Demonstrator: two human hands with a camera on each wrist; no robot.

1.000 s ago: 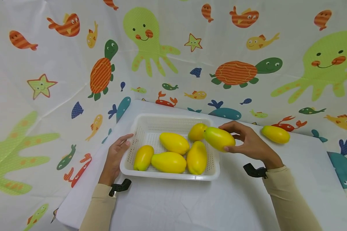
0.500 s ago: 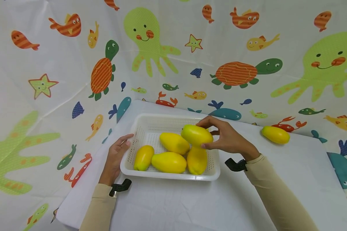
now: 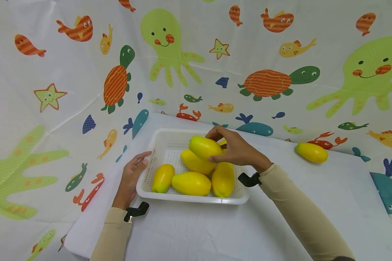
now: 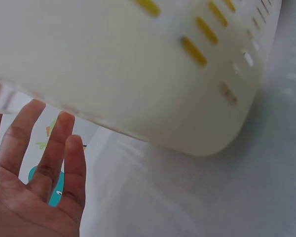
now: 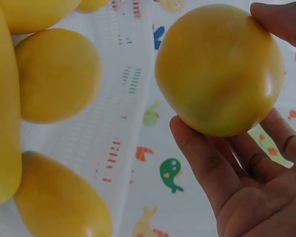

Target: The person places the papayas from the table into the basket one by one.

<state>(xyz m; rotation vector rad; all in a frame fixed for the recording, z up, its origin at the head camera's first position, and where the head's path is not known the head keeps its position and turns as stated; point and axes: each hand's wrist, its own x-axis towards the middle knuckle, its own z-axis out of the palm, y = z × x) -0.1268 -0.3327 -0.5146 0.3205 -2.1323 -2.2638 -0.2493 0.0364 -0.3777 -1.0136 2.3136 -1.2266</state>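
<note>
My right hand (image 3: 238, 148) pinches a yellow mango (image 3: 201, 145) with a greenish end between thumb and fingers, above the white plastic basket (image 3: 189, 198). The right wrist view shows the held mango (image 5: 217, 69) end-on, thumb on one side and fingers on the other. Several more mangoes lie in the basket, among them a front mango (image 3: 191, 183) and a left mango (image 3: 163, 178); one at the back right is mostly hidden by my right hand. My left hand (image 3: 130, 177) is at the basket's left side, its fingers fairly straight at the rim in the left wrist view.
Another mango (image 3: 311, 152) lies on the white-covered table (image 3: 281, 224) at the back right. Behind the table hangs a cloth (image 3: 189, 61) printed with sea animals, which also runs along the left side.
My right hand has carried the mango leftward from the basket's right edge to over its middle. The left hand, the basket and the mango on the table have stayed in place.
</note>
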